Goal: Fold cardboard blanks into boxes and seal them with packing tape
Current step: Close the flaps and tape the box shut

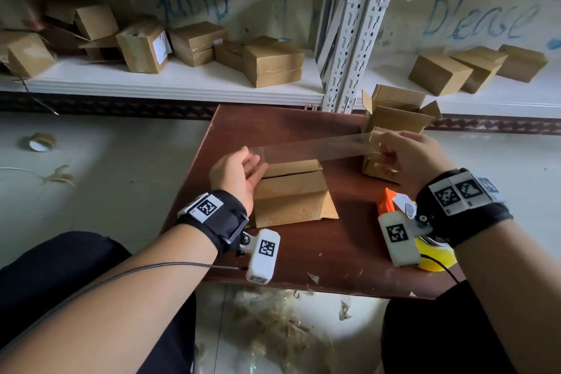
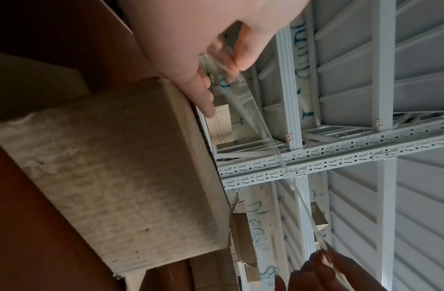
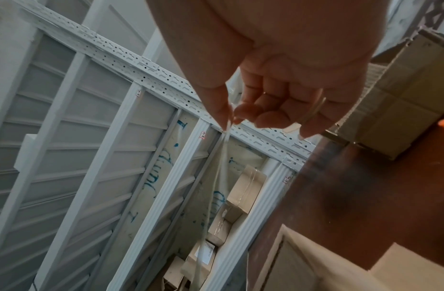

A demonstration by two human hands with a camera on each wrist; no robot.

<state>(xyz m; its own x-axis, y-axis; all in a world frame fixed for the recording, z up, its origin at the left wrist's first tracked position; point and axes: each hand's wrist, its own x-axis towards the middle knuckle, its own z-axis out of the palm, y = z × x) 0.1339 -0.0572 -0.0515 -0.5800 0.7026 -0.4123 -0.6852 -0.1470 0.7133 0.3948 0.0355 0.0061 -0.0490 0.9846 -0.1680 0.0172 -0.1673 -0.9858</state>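
A folded cardboard box (image 1: 293, 191) (image 2: 121, 169) lies on the brown table (image 1: 273, 127), its top flaps closed with a seam showing. A strip of clear packing tape (image 1: 315, 147) (image 2: 255, 128) (image 3: 222, 163) is stretched in the air just above the box. My left hand (image 1: 243, 171) (image 2: 215, 59) pinches its left end at the box's left edge. My right hand (image 1: 403, 158) (image 3: 260, 102) pinches the right end between thumb and fingers. Behind the right hand stands a second box (image 1: 394, 118) with its flaps open.
An orange and yellow tape dispenser (image 1: 425, 252) lies on the table under my right wrist. White metal shelves (image 1: 182, 82) behind hold several taped boxes. A tape roll (image 1: 41, 141) sits on the floor at left, and tape scraps (image 1: 273, 322) litter the floor below the table.
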